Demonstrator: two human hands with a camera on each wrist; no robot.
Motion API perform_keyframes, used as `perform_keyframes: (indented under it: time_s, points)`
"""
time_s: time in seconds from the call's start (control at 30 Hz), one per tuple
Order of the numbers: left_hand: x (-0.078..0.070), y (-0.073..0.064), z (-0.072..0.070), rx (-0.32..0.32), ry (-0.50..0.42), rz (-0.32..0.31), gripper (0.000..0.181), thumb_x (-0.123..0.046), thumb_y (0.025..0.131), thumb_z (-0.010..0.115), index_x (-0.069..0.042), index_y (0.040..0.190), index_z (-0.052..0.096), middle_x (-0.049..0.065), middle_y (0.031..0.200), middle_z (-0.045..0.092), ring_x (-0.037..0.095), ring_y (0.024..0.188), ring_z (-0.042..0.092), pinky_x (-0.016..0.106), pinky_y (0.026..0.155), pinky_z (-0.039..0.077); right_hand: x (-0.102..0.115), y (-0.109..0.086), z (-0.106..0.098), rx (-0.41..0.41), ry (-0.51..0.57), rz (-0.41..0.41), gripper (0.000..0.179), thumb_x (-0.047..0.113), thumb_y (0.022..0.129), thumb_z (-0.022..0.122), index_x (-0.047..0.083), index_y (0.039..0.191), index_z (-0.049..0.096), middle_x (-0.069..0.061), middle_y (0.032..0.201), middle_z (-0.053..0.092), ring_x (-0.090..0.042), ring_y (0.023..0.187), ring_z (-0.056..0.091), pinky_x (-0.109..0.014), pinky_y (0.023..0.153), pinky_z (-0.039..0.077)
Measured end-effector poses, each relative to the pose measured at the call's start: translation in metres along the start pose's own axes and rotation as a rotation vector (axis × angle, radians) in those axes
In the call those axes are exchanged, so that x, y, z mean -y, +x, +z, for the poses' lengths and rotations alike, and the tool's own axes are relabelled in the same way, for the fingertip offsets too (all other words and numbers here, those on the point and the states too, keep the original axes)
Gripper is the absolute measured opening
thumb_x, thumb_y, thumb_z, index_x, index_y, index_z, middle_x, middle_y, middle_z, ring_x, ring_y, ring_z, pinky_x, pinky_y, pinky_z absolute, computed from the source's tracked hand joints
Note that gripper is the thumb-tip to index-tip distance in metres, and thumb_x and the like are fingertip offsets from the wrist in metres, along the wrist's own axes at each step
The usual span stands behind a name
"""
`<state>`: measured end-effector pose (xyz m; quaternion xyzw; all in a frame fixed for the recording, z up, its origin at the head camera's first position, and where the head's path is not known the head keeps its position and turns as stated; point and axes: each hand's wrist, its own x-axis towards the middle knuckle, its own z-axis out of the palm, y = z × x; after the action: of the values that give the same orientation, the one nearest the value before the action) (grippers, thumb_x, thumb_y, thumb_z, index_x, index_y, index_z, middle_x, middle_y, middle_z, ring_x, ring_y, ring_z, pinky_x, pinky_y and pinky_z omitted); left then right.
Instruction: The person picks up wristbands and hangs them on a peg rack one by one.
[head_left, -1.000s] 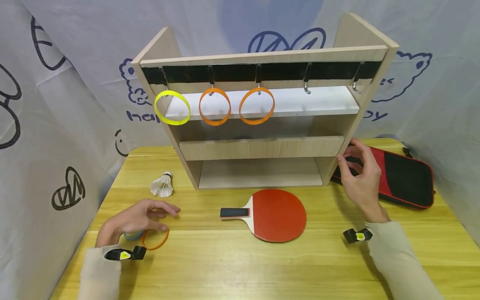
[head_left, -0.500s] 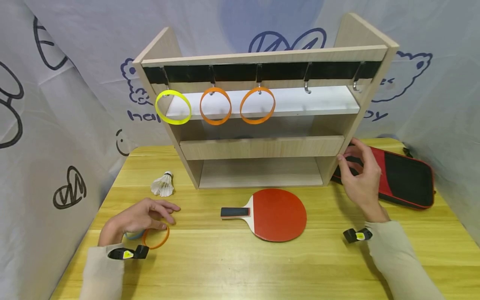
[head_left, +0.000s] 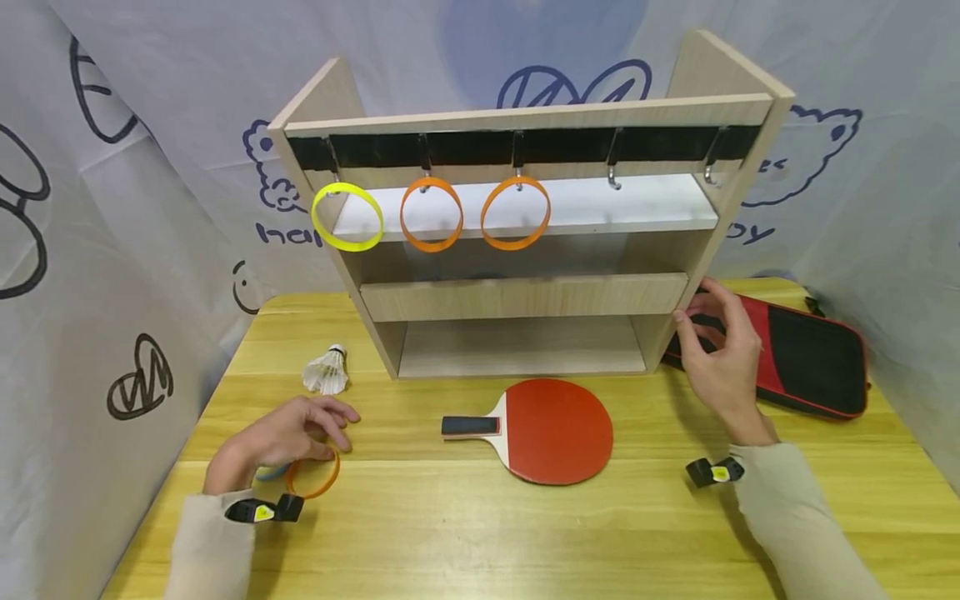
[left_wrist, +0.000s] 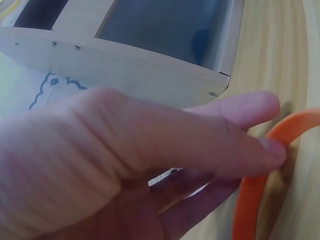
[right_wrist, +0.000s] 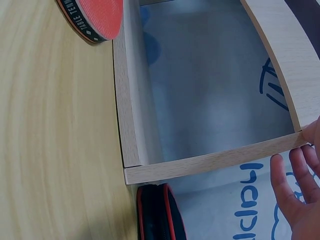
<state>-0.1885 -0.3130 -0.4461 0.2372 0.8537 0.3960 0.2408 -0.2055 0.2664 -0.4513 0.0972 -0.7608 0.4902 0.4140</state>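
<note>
In the head view my left hand (head_left: 292,429) is low on the left, just above the wooden table. Its thumb and fingers pinch an orange wristband (left_wrist: 247,210), a thin ring whose edge shows in the left wrist view. Partly hidden under that hand lies a blue band (head_left: 272,474). My right hand (head_left: 723,358) grips the right side panel of a wooden shelf (head_left: 517,297), thumb at the front edge and fingers on the outer side. From the shelf's hooks hang a yellow band (head_left: 351,247) and two orange bands, one second from left (head_left: 431,247), one in the middle (head_left: 512,246).
The two hooks on the right, including the fourth hook (head_left: 615,179), carry nothing. A red table tennis bat (head_left: 558,431) lies before the shelf. A shuttlecock (head_left: 327,371) sits on the left; a black and red case (head_left: 813,358) lies right, behind my right hand.
My left hand has shifted slightly to the right, and the orange wristband has moved a little up and right with it. The right hand stays on the shelf.
</note>
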Motion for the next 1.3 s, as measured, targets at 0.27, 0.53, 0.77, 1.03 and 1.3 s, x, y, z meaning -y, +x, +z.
perform_keyframes:
  time_s: [0.27,0.53,0.77,1.03,1.3]
  points:
    - [-0.003,0.003,0.008,-0.054,0.023,-0.021,0.007,0.000,0.087,0.088,-0.006,0.090,0.086,0.023,0.134,0.068,0.033,0.125,0.064,0.017,0.095,0.057,0.000,-0.001,-0.002,0.014,0.009,0.005,0.054,-0.018,0.091,0.074,-0.005,0.143,0.064,0.018,0.114,0.065,0.005,0.104,0.064,-0.003,0.086,0.053]
    - [-0.013,0.005,0.012,-0.099,0.097,-0.005,0.007,-0.004,0.092,0.085,-0.011,0.093,0.084,0.014,0.120,0.076,0.022,0.114,0.067,0.024,0.093,0.059,-0.002,0.000,-0.002,0.008,0.001,-0.002,0.055,-0.020,0.090,0.074,-0.006,0.142,0.064,0.016,0.113,0.064,0.005,0.104,0.064,-0.003,0.086,0.053]
    - [-0.030,0.007,0.013,-0.125,0.132,0.065,0.008,-0.003,0.096,0.080,-0.011,0.098,0.081,0.000,0.097,0.078,0.001,0.091,0.066,0.023,0.082,0.062,-0.001,0.000,-0.002,-0.001,-0.004,-0.005,0.056,-0.023,0.089,0.072,-0.007,0.142,0.064,0.015,0.113,0.064,0.005,0.103,0.063,-0.002,0.086,0.053]
    - [-0.056,0.013,0.015,-0.118,0.127,0.136,0.010,-0.003,0.094,0.083,-0.010,0.101,0.081,0.000,0.094,0.077,0.004,0.087,0.066,0.024,0.075,0.062,-0.001,0.002,-0.003,0.004,0.009,-0.004,0.056,-0.023,0.088,0.073,-0.007,0.141,0.065,0.015,0.112,0.065,0.006,0.103,0.065,-0.003,0.086,0.054]
    - [-0.081,0.023,0.023,-0.131,0.188,0.114,0.023,-0.004,0.093,0.084,-0.007,0.115,0.081,0.001,0.100,0.076,0.007,0.092,0.066,0.025,0.080,0.062,0.000,0.004,-0.005,0.030,0.036,0.008,0.054,-0.017,0.091,0.076,-0.004,0.142,0.066,0.018,0.112,0.068,0.004,0.103,0.067,-0.005,0.086,0.055]
